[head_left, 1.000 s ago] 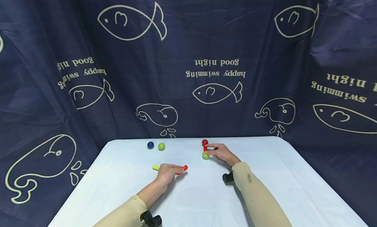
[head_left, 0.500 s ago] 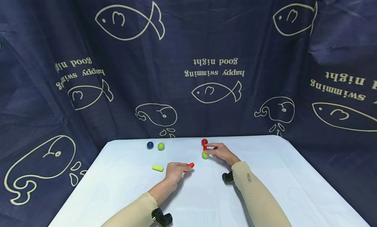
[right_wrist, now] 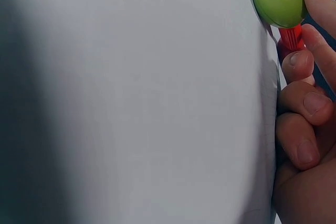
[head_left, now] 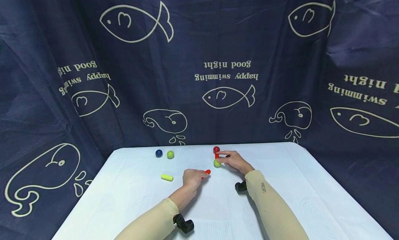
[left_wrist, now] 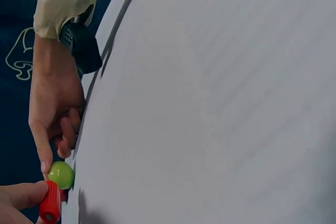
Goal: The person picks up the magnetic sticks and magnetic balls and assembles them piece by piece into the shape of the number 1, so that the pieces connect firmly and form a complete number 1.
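A red ball point(head_left: 216, 149), a short red rod point(head_left: 216, 156) and a green ball point(head_left: 217, 163) stand in line as one joined piece at the back of the table. My right hand point(head_left: 235, 161) holds this piece from the right, thumb against the green ball, a finger farther along by the rod; its other fingers curl under the palm in the right wrist view. Between thumb and fingers my left hand point(head_left: 192, 178) pinches another red rod point(left_wrist: 50, 203), ribbed and with a hole in its end. In the left wrist view that rod overlaps the green ball point(left_wrist: 61, 175).
On the white table point(head_left: 124, 191), a yellow-green rod point(head_left: 167, 177) lies left of my left hand. A dark blue ball point(head_left: 159, 153) and a second green ball point(head_left: 170, 154) sit near the back edge. A navy curtain point(head_left: 187, 60) hangs behind.
My left hand has carried the red rod right and away from me, closer to the joined piece, uncovering the yellow-green rod. My right hand stays where it was.
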